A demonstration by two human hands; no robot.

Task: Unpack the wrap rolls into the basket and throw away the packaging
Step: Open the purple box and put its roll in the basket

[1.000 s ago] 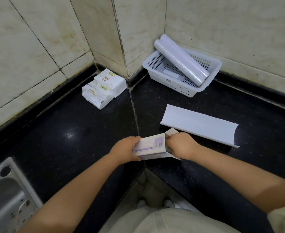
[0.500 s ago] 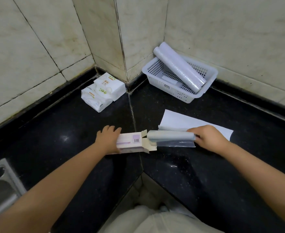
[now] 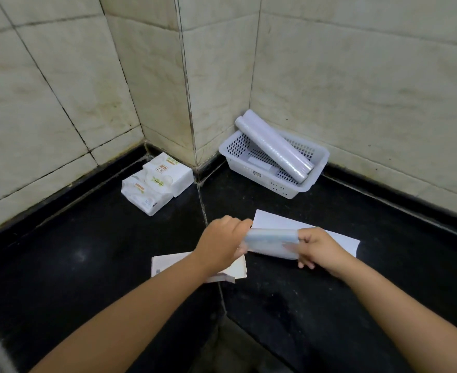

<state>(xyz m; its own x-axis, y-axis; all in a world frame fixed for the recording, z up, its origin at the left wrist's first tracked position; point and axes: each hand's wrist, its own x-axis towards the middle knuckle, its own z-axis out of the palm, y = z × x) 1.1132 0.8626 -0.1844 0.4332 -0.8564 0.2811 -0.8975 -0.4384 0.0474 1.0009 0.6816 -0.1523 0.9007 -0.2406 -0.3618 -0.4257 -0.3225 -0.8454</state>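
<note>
Both hands, left and right, gripping one pale translucent wrap roll; two white rolls in one white perforated plastic basket; one flattened cardboard box below

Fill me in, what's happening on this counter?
A person is unpacking wrap rolls. Both the left hand and right hand hold a short wrap roll above the black counter. Its emptied box lies under the left forearm. Two long rolls already lean in the white basket. Tissue packs sit in the corner.
</note>
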